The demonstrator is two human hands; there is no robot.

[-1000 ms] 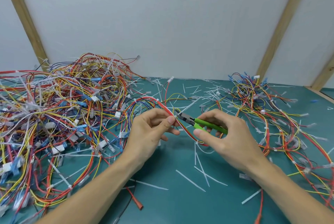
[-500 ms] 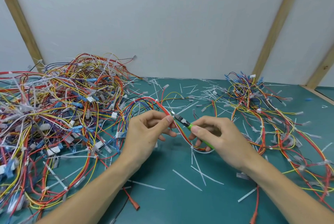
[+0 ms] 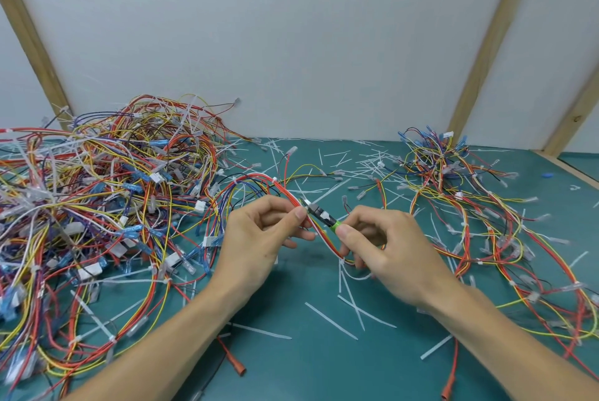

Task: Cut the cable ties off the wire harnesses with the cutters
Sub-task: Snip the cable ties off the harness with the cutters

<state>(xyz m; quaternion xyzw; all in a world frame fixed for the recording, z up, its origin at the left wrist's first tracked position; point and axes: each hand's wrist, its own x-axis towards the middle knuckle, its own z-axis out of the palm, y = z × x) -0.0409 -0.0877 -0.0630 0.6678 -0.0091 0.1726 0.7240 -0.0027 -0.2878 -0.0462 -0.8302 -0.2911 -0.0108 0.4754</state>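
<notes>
My left hand (image 3: 259,238) pinches a red, yellow and white wire harness (image 3: 321,230) between thumb and forefinger above the green table (image 3: 291,365). My right hand (image 3: 385,248) grips green-handled cutters (image 3: 322,215). The dark jaws point up and left and rest against the harness at a white cable tie (image 3: 306,202), right beside my left thumb tip. Most of the green handles are hidden inside my right fist. The harness loops back to the left into a big pile of harnesses (image 3: 97,199).
A smaller heap of harnesses (image 3: 470,206) lies at the right. Cut white tie strips (image 3: 343,316) are scattered over the table's middle and back. Red-capped wire ends (image 3: 235,363) lie near the front. A white wall with wooden battens stands behind.
The cutters have swung from lying flat to pointing up-left, with the jaws moving onto the harness by my left thumb. My right hand has closed further over the handles.
</notes>
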